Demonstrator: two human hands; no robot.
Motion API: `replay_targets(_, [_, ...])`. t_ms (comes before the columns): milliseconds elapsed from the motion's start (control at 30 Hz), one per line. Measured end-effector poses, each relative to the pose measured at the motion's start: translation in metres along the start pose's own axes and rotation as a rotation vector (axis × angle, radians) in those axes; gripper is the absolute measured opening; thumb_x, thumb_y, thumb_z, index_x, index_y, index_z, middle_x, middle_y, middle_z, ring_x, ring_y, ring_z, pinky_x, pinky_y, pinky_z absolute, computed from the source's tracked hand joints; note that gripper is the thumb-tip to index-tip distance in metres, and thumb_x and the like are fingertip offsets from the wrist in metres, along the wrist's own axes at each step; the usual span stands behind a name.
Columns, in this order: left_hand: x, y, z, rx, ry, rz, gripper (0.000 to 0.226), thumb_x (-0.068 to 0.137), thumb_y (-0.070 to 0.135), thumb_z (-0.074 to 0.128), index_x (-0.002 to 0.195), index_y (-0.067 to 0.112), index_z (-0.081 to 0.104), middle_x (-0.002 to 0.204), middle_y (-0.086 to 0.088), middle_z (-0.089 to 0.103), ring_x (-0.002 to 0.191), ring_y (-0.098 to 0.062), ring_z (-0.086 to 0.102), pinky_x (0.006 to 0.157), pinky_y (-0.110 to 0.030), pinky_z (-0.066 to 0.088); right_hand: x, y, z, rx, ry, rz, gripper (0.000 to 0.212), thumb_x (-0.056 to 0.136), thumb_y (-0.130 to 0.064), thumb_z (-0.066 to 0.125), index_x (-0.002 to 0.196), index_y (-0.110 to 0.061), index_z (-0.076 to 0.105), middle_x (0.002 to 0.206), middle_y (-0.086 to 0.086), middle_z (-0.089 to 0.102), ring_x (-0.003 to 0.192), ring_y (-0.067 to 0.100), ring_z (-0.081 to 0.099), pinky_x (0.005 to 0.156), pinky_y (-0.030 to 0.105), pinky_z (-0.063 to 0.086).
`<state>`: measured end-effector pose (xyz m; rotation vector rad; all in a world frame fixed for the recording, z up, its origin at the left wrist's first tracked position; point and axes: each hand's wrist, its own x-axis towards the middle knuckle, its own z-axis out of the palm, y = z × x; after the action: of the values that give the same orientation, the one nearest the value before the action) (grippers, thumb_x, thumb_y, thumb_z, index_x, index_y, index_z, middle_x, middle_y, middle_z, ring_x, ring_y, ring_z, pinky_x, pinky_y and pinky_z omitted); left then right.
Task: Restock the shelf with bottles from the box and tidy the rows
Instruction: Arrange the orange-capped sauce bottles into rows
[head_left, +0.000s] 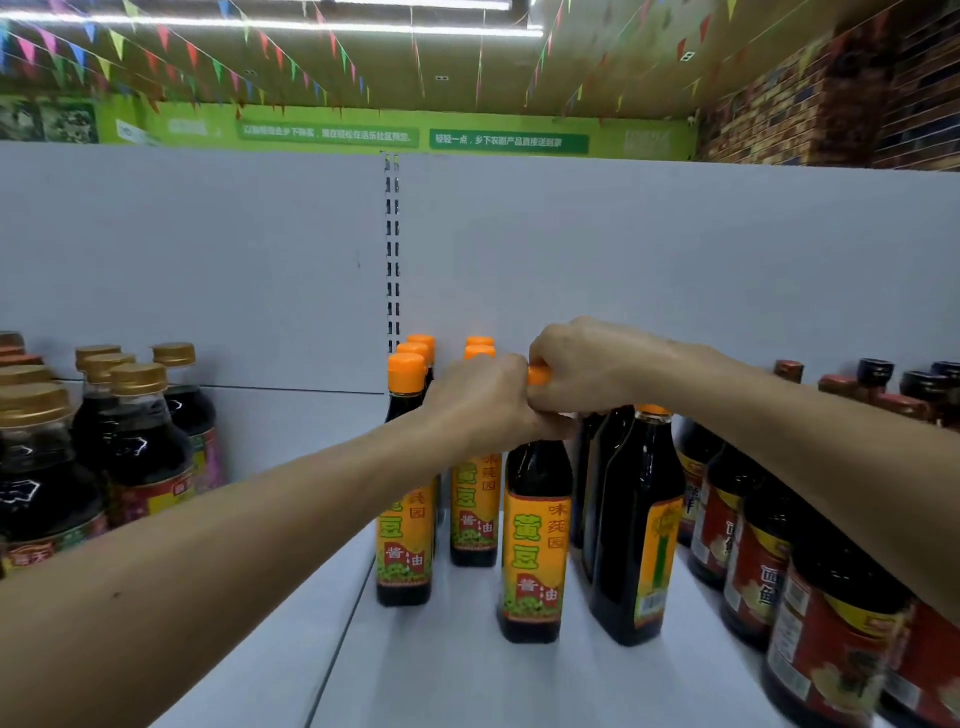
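Observation:
On the white shelf (457, 670) stand rows of dark soy sauce bottles with orange caps and orange labels. The front bottle (535, 545) stands apart, ahead of the middle row (472, 514). My right hand (587, 364) grips its orange cap (537, 375) from the right. My left hand (483, 400) is curled round a bottle neck just below that cap, thumb touching the right hand; whether it holds the front bottle or the one behind is hidden. Another row of these bottles (408, 519) runs along the left. No box is in view.
Gold-capped dark bottles (135, 441) fill the shelf's left side. A tall dark bottle with a yellow label (639, 530) stands just right of the front bottle, and red-labelled bottles (831, 623) crowd the right. The grey back panel (675, 270) closes the rear.

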<state>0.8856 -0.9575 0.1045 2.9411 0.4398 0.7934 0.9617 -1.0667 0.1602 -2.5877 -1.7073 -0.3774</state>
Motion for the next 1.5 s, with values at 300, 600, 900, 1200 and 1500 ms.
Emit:
replay_targets(300, [0.003,-0.011,-0.016,0.255,0.07,0.01,0.053,0.074,0.075,0.065,0.099,0.028,0.067,0.085,0.007,0.062,0.09,-0.018,0.05,0.076,-0.034,0.032,0.014,-0.008,0.002,0.191,-0.025,-0.02,0.02,0.084,-0.021,0.058,0.081,-0.008,0.073,0.065,0.0,0.074,0.059,0.007,0.069,0.059,0.022,0.05])
replay_targets(600, [0.002,-0.025,-0.022,0.416,0.078,-0.016,0.072,0.076,0.084,0.056,0.107,0.02,0.064,0.089,0.001,0.038,0.095,-0.02,0.029,0.081,-0.034,0.024,0.031,-0.021,0.01,0.212,-0.018,-0.022,0.021,0.088,-0.018,0.054,0.086,-0.007,0.072,0.071,0.004,0.075,0.075,0.016,0.072,0.062,0.025,0.052])
replay_targets(900, [0.001,-0.035,-0.025,0.43,0.035,-0.048,0.064,0.076,0.084,0.055,0.089,0.022,0.048,0.081,0.004,0.03,0.095,-0.02,0.028,0.082,-0.033,0.025,0.04,-0.029,0.014,0.216,-0.003,-0.024,0.02,0.088,-0.02,0.055,0.09,-0.006,0.068,0.076,0.008,0.074,0.078,0.024,0.071,0.063,0.032,0.054])
replay_targets(1200, [0.001,-0.034,-0.027,0.425,0.009,-0.081,0.065,0.076,0.085,0.055,0.09,0.023,0.046,0.088,0.002,0.034,0.096,-0.02,0.028,0.084,-0.036,0.022,0.041,-0.027,0.015,0.209,0.007,-0.023,0.02,0.089,-0.023,0.054,0.098,-0.008,0.064,0.078,0.008,0.072,0.082,0.026,0.072,0.074,0.039,0.059])
replay_targets(1500, [-0.002,-0.025,-0.04,0.374,-0.007,-0.077,0.068,0.076,0.084,0.056,0.097,0.021,0.039,0.102,0.0,0.041,0.099,-0.02,0.029,0.086,-0.036,0.024,0.033,-0.015,0.014,0.251,0.077,-0.042,0.022,0.092,-0.034,0.053,0.098,-0.017,0.067,0.07,0.001,0.075,0.071,0.01,0.071,0.075,0.03,0.058])
